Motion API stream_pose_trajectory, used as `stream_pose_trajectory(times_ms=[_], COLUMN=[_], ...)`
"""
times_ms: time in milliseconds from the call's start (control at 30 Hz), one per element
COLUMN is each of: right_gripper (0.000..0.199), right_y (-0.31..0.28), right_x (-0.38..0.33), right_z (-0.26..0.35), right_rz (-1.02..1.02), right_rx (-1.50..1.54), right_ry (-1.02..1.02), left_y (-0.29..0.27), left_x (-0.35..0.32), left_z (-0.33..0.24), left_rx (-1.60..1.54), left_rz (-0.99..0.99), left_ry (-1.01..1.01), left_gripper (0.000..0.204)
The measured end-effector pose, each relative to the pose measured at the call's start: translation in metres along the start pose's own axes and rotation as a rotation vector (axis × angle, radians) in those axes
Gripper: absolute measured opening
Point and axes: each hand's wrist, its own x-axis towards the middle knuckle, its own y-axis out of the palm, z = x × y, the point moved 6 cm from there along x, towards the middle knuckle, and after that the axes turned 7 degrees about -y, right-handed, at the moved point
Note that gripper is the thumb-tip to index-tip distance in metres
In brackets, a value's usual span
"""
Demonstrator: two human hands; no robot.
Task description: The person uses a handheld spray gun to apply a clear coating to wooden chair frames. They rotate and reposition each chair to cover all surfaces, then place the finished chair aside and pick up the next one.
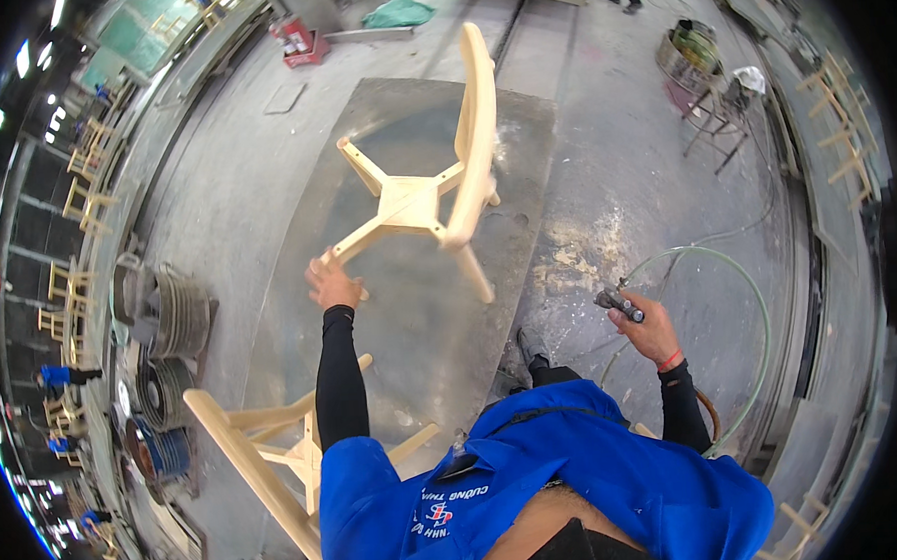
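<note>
A pale, unpainted wooden chair frame (412, 206) stands before me, its curved back at the right and its seat bars crossing in the middle. My left hand (333, 282) is at the chair's near-left corner, fingers curled around the end of a bar; part of the leg below is hidden by the hand. In my right hand (651, 329), off to the chair's right, is a short dark metal air gun (620, 305). A translucent green hose (766, 336) loops from near its tip around to behind my right forearm.
A second wooden chair frame (262, 478) stands at my near left. Stacked round metal drums (175, 312) line the left side. A stool (719, 123) and a filled bucket (691, 54) stand far right, a red crate (303, 48) far left. Under the chair lies a grey floor plate (306, 221).
</note>
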Motion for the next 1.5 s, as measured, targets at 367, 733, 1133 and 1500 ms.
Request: stream_pose_trajectory(times_ms=[367, 733, 1133, 1500], right_gripper=[0.045, 0.068, 0.086, 0.046], right_y=[-0.018, -0.129, -0.118, -0.229], right_x=[-0.023, -0.046, -0.047, 0.012], right_z=[0.03, 0.265, 0.352, 0.289], right_rz=[-0.106, -0.028, 0.113, -0.31], right_rx=[0.375, 0.3, 0.011, -0.114], right_ry=[0.051, -0.564, -0.611, -0.556], left_y=[-0.036, -0.023, 0.002, 0.003], left_x=[-0.027, -0.003, 0.013, 0.009], left_z=[-0.205, -0.213, -0.216, -0.214], left_rx=[-1.351, -1.215, -1.198, -1.246], left_rz=[-0.103, -0.114, -0.107, -0.12], left_ry=[-0.141, -0.042, -0.001, -0.021], left_gripper=[0.046, 0.045, 0.043, 0.044])
